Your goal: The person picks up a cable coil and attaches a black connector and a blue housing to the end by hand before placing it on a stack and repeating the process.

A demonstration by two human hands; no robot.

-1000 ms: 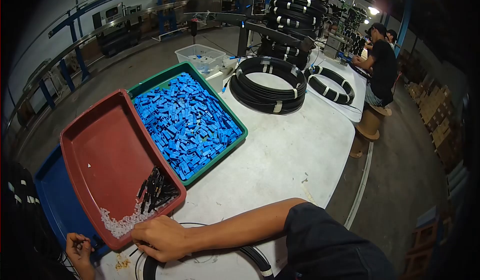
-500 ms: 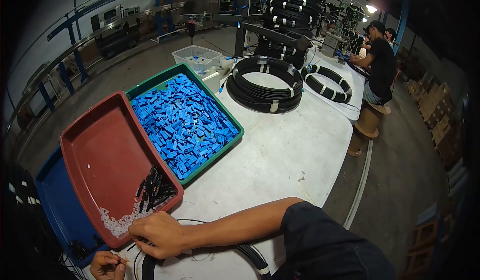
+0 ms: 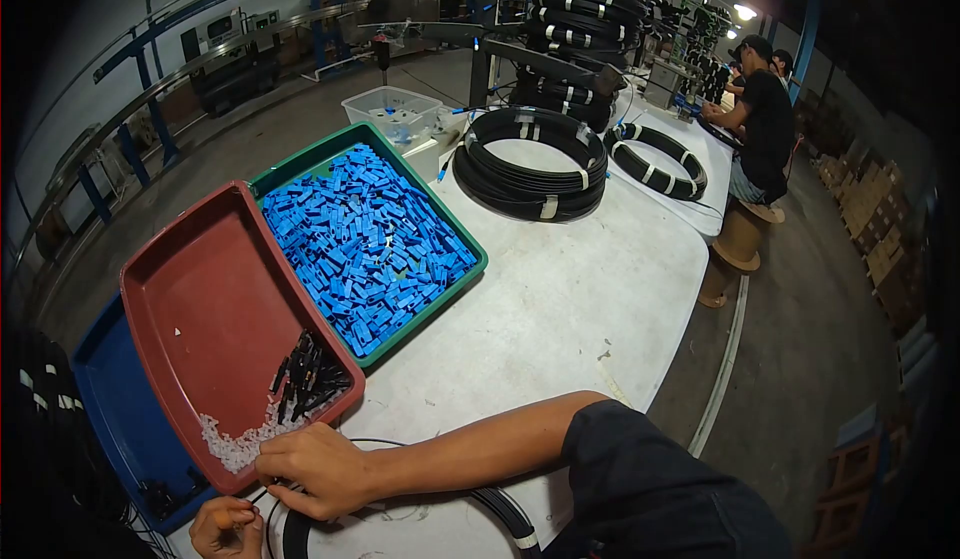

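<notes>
My right hand [image 3: 318, 469] reaches in from the right, its fingers closed around a thin black cable [image 3: 268, 519] at the front corner of the red tray [image 3: 200, 289]. My left hand [image 3: 226, 531], at the bottom edge, has thumb and fingers pinched together close to the cable's end. Whatever is between those fingers is too small to make out. Below my right forearm lies a coil of black cable [image 3: 505, 515], partly hidden. Small clear plastic pieces [image 3: 235, 446] and a heap of slim black parts [image 3: 305, 379] lie in the red tray beside my right hand.
A green tray [image 3: 470, 277] full of blue connector pieces [image 3: 365, 239] overlaps the red one; a blue tray [image 3: 105, 379] sits below left. Black cable coils [image 3: 530, 174] lie farther up the white table [image 3: 560, 299]. Near a clear bin [image 3: 390, 114] stand stacked coils [image 3: 580, 39]. A co-worker [image 3: 762, 119] sits at right.
My left hand has moved slightly up and right, closer to the cable end at my right hand. The right hand has barely moved.
</notes>
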